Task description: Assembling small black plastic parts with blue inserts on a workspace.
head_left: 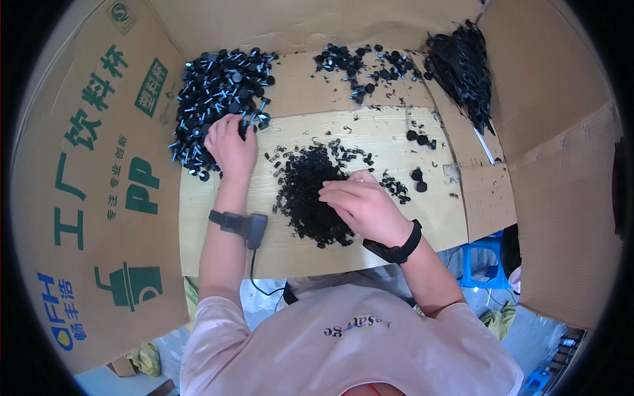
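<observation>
At the left, my left hand (231,146) reaches into a heap of black-headed bolts (214,89) with shiny metal shanks. Its fingers curl around a dark bolt head at the heap's near right side. My right hand (365,203) is over the right side of a pile of small black clips (305,198) in the middle of the table. The fingers there are pressed together with the tips bent down, and whatever they hold is hidden. Both wrists wear black bands; a cable hangs from the left one.
Cardboard walls (555,178) enclose the wooden table (264,261). More black-headed parts (343,61) lie at the back, and a few round black pieces (419,179) sit right of my right hand. A bundle of thin black strips (465,69) rests in the far right corner, beside a white stick (484,146).
</observation>
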A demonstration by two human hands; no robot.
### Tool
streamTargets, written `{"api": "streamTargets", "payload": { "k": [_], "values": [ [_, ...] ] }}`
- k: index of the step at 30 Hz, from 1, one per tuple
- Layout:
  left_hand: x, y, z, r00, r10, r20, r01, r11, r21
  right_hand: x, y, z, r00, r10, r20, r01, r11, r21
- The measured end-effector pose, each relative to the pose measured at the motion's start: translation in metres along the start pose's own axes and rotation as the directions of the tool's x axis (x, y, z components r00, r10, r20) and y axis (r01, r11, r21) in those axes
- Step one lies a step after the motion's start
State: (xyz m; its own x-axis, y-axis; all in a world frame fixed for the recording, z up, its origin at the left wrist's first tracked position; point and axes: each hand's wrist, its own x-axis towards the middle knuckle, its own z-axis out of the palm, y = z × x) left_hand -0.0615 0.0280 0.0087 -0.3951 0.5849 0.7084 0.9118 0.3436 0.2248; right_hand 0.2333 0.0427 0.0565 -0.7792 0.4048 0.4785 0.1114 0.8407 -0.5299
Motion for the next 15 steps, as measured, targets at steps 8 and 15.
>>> {"api": "streamTargets", "payload": {
  "k": [8, 15],
  "values": [
    [-0.004, 0.003, -0.006, 0.993, 0.092, -0.078, -0.097, 0.993, -0.067, -0.059, 0.057, -0.062, 0.801, 0.459, -0.384, -0.505, 0.863, -0.021],
    [-0.012, 0.038, -0.007, 0.977, 0.201, -0.076, -0.215, 0.915, -0.342, -0.078, 0.072, -0.067, 0.726, 0.599, -0.338, -0.666, 0.735, -0.13]
  ]
}}
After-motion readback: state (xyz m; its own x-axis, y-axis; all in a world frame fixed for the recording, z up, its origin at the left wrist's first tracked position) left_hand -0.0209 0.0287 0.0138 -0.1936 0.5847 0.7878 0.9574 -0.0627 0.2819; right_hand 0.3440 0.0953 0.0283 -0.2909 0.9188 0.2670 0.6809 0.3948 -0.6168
